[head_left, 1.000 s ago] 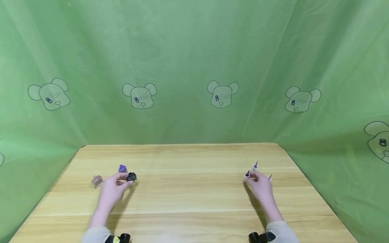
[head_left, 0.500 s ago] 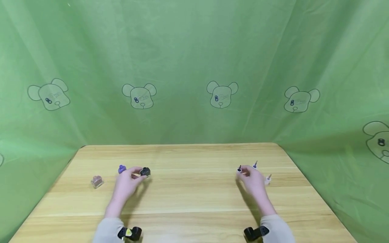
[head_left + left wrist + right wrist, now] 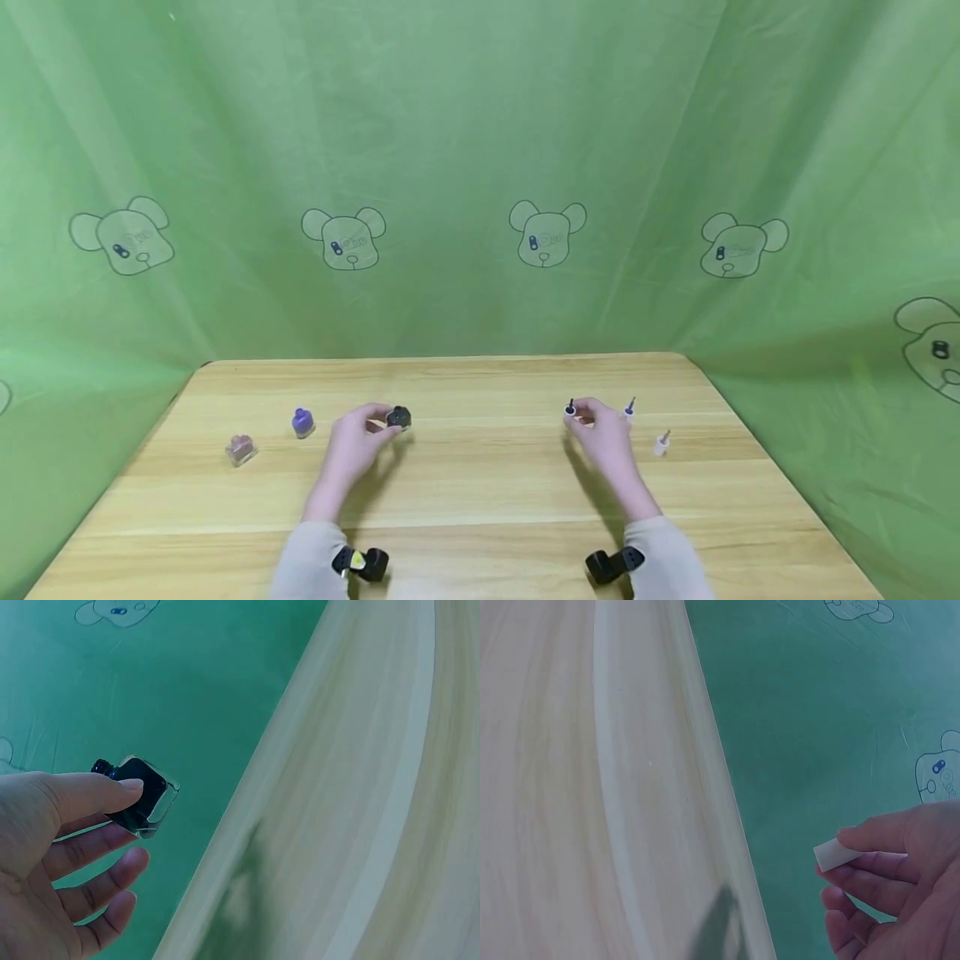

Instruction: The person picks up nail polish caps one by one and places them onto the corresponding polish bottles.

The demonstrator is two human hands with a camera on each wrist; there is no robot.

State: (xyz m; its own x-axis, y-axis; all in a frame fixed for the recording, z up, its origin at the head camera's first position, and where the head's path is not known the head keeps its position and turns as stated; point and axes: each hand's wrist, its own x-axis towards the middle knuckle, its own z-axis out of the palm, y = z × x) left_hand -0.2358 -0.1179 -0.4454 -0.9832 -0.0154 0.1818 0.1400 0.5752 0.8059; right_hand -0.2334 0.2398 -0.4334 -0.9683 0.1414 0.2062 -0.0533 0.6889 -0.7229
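Between thumb and fingers, my left hand (image 3: pixel 358 439) pinches a small open bottle of black nail polish (image 3: pixel 400 417). Its clear glass base and dark threaded neck show in the left wrist view, where the bottle (image 3: pixel 146 796) lies tilted. My right hand (image 3: pixel 604 435) pinches a white nail polish cap (image 3: pixel 570 410) with its dark brush pointing up. In the right wrist view only the white end of that cap (image 3: pixel 835 855) shows past the thumb. Both hands are above the table, apart from each other.
A purple bottle (image 3: pixel 303 422) and a pinkish bottle (image 3: pixel 241 450), both uncapped, stand at the table's left. At the right, a white cap with a purple brush (image 3: pixel 629 408) and another with a pinkish brush (image 3: pixel 662 443) stand brush up. A green curtain (image 3: pixel 450 292) surrounds the wooden table (image 3: pixel 480 492).
My left hand has carried the black bottle rightward from beside the other bottles. My right hand has moved left with the black-brushed cap, so the gap between the hands is smaller.
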